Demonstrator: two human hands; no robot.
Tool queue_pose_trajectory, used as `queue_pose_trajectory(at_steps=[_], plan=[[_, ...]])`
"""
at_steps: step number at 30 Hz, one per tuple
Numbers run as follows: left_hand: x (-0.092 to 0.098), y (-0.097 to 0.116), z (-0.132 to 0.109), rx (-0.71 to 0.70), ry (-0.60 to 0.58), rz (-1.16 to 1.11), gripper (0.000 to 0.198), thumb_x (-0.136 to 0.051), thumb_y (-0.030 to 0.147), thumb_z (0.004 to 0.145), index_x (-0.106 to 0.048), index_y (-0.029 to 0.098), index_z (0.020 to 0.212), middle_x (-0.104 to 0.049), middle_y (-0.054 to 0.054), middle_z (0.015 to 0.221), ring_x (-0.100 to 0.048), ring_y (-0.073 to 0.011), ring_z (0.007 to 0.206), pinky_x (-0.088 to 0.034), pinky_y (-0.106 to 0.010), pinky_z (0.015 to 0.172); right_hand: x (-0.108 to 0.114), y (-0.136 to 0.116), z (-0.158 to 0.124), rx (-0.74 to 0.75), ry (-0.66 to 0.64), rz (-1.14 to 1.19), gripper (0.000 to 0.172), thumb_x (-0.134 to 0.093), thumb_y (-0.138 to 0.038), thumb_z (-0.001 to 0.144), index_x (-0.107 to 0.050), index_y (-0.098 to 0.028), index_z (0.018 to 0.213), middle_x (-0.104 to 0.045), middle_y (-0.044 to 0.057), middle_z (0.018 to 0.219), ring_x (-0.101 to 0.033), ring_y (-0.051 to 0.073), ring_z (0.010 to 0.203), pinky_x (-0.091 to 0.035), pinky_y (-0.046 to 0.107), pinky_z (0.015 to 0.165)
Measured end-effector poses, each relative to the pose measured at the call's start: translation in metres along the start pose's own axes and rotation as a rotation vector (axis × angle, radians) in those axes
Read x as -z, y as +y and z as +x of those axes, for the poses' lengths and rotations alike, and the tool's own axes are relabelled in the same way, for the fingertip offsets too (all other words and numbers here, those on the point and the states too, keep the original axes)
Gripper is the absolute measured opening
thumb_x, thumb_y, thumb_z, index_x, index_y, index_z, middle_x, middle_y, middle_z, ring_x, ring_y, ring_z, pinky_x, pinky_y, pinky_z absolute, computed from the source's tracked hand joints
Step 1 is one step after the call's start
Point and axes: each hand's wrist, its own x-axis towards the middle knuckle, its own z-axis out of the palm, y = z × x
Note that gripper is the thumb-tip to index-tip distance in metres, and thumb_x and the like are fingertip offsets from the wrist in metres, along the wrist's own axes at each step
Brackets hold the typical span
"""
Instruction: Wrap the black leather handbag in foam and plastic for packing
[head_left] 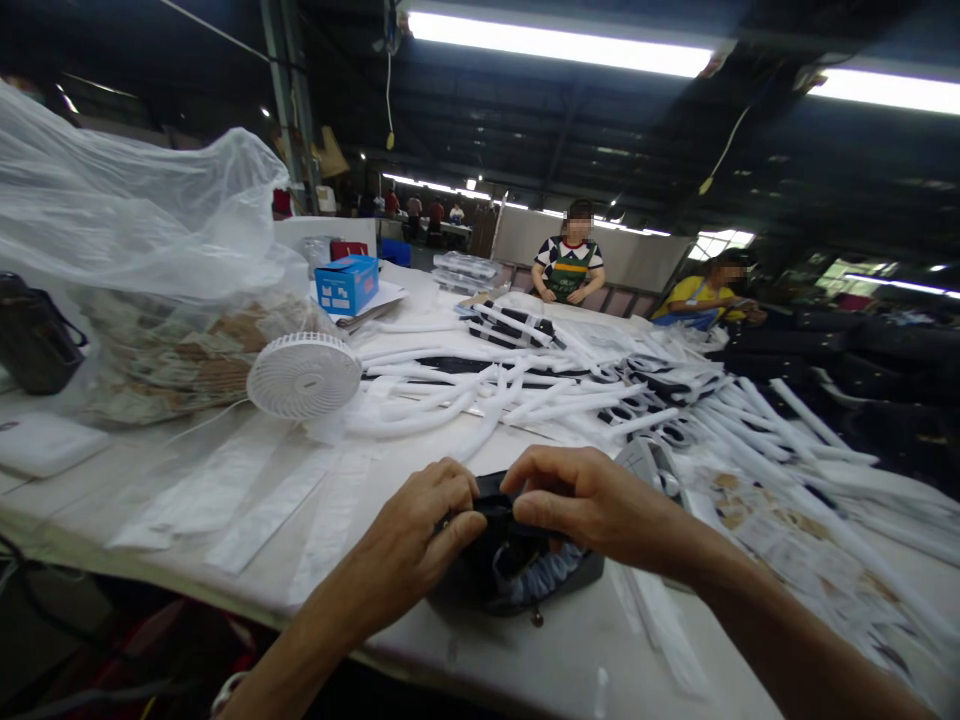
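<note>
A small black bag (517, 580) lies near the front edge of the table, its mouth turned toward me. Crumpled grey-blue material (551, 575) shows inside the opening. My left hand (439, 515) pinches the bag's upper edge between thumb and fingers. Close beside it, my right hand (566, 495) grips the same edge from the other side, thumb and fingers closed on it. A small round metal piece (536, 619) sits at the bag's lower rim. The fingertips partly cover the edge they hold.
Wrapped white strips (495, 395) are heaped across the table. A white fan (304, 375) and a large clear plastic bag (172, 330) stand on the left, with a blue box (347, 285) behind. Small packets (810, 560) lie right. Two people (568, 265) work across the table.
</note>
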Motion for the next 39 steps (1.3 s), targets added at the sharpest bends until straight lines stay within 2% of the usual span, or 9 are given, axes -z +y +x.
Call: queue_pose_trajectory(at_steps=[4,8,12,16,19,23,31,35,39], plan=[[0.007,-0.001,0.002,0.007,-0.030,-0.119,0.009,-0.053,0.028,0.091,-0.058,0.022,0.087,-0.059,-0.001,0.099,-0.052,-0.0194,0.095,-0.039,-0.030,0.087,0.000,0.001,0.008,-0.067,-0.001,0.205,0.015,-0.070,-0.027,0.075,-0.065,-0.019,0.088,-0.062,-0.005,0.064,-0.051,0.006,0.043,-0.034,0.015,0.039],[0.005,-0.021,0.001,0.050,-0.002,-0.531,0.022,-0.054,0.037,0.092,-0.062,0.019,0.085,-0.059,-0.002,0.098,-0.051,-0.0173,0.087,-0.039,-0.027,0.079,0.014,0.016,0.016,-0.027,0.030,0.384,0.033,-0.070,-0.047,0.080,-0.067,-0.018,0.094,-0.065,-0.002,0.065,-0.056,0.009,0.048,-0.039,0.017,0.041],[-0.008,-0.043,-0.004,0.223,0.203,-0.931,0.027,-0.060,0.042,0.089,-0.067,0.018,0.100,-0.060,-0.002,0.090,-0.048,-0.0146,0.080,-0.038,-0.025,0.074,0.027,0.042,0.021,0.012,0.234,0.610,0.039,-0.069,-0.054,0.079,-0.070,-0.018,0.095,-0.072,0.005,0.085,-0.066,0.015,0.073,-0.053,0.025,0.069],[-0.019,-0.048,-0.003,0.289,0.234,-1.144,0.033,-0.064,0.043,0.088,-0.065,0.020,0.111,-0.063,-0.003,0.091,-0.054,-0.0155,0.084,-0.041,-0.024,0.075,0.005,0.051,0.030,-0.032,0.133,0.426,0.029,-0.072,-0.044,0.079,-0.072,-0.019,0.093,-0.072,0.005,0.095,-0.066,0.020,0.091,-0.050,0.033,0.089],[-0.019,-0.044,0.002,0.258,0.240,-1.135,0.029,-0.063,0.041,0.088,-0.066,0.020,0.108,-0.065,-0.003,0.098,-0.056,-0.0163,0.086,-0.042,-0.026,0.079,-0.021,0.044,0.037,0.025,-0.017,0.513,0.024,-0.063,-0.042,0.085,-0.072,-0.020,0.090,-0.071,0.004,0.088,-0.066,0.020,0.085,-0.050,0.033,0.083],[-0.014,-0.037,0.005,0.190,0.285,-1.006,0.027,-0.063,0.041,0.087,-0.064,0.016,0.075,-0.061,-0.004,0.111,-0.055,-0.0179,0.090,-0.041,-0.029,0.083,-0.039,0.036,0.041,-0.010,-0.086,0.733,0.041,-0.047,-0.052,0.091,-0.071,-0.019,0.089,-0.061,0.002,0.059,-0.056,0.016,0.056,-0.048,0.030,0.064],[-0.026,-0.034,0.012,0.228,0.296,-0.969,0.038,-0.059,0.042,0.088,-0.050,0.016,0.063,-0.056,-0.003,0.122,-0.052,-0.0157,0.087,-0.040,-0.026,0.077,-0.042,0.019,0.045,-0.027,0.388,0.810,0.045,-0.062,-0.052,0.083,-0.063,-0.019,0.113,-0.034,-0.011,0.043,-0.022,0.006,0.039,-0.017,0.018,0.041],[-0.033,-0.068,-0.005,0.379,0.385,-0.903,0.026,-0.063,0.044,0.082,-0.065,0.018,0.078,-0.062,-0.004,0.117,-0.055,-0.0228,0.102,-0.041,-0.031,0.089,-0.019,0.009,0.042,0.025,0.516,0.926,0.049,-0.071,-0.054,0.076,-0.065,-0.017,0.108,-0.027,-0.014,0.040,-0.015,0.004,0.038,-0.015,0.017,0.039],[-0.036,-0.111,-0.041,0.564,0.474,-0.747,0.040,-0.062,0.049,0.077,-0.071,0.019,0.102,-0.067,-0.006,0.116,-0.052,-0.0305,0.118,-0.036,-0.040,0.102,0.006,0.010,0.037,0.051,0.601,0.931,0.049,-0.074,-0.050,0.075,-0.065,-0.017,0.110,-0.027,-0.014,0.039,-0.015,0.003,0.038,-0.020,0.016,0.038]])
